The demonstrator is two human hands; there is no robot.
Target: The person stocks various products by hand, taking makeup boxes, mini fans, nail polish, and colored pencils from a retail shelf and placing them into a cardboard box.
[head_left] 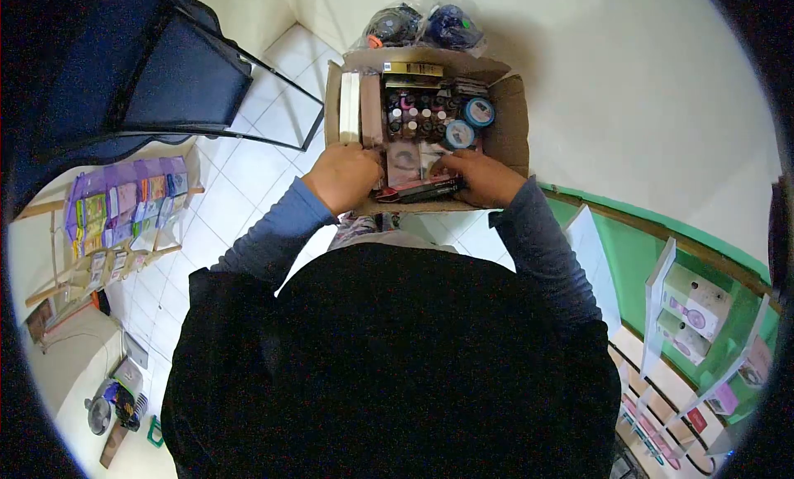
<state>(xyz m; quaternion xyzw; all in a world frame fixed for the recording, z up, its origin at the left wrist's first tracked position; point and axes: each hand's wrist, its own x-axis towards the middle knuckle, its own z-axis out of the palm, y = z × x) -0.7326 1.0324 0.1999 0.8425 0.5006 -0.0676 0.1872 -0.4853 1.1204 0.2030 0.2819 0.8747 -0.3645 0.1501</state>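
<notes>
A cardboard box (517, 123) with raised flaps stands in front of me, packed with goods. My left hand (343, 179) reaches over its near left corner, fingers curled inward with the tips hidden among the contents. My right hand (481, 177) is in the near right corner, fingers bent around the end of a slim black box (426, 190) with red on it. Just beyond lies a flat pack with an eye picture (404, 160). Farther in are several small bottles (411, 114), two round blue-rimmed jars (479, 112), a white box (350, 107) and a yellow-gold box (413, 68).
Two plastic-wrapped bundles (451, 26) sit behind the cardboard box against the wall. A dark metal-framed stand (310, 130) is at the left, near a purple hanging organizer (124, 200). White shelves (657, 305) with boxed goods line the right. A fan (99, 415) is at lower left.
</notes>
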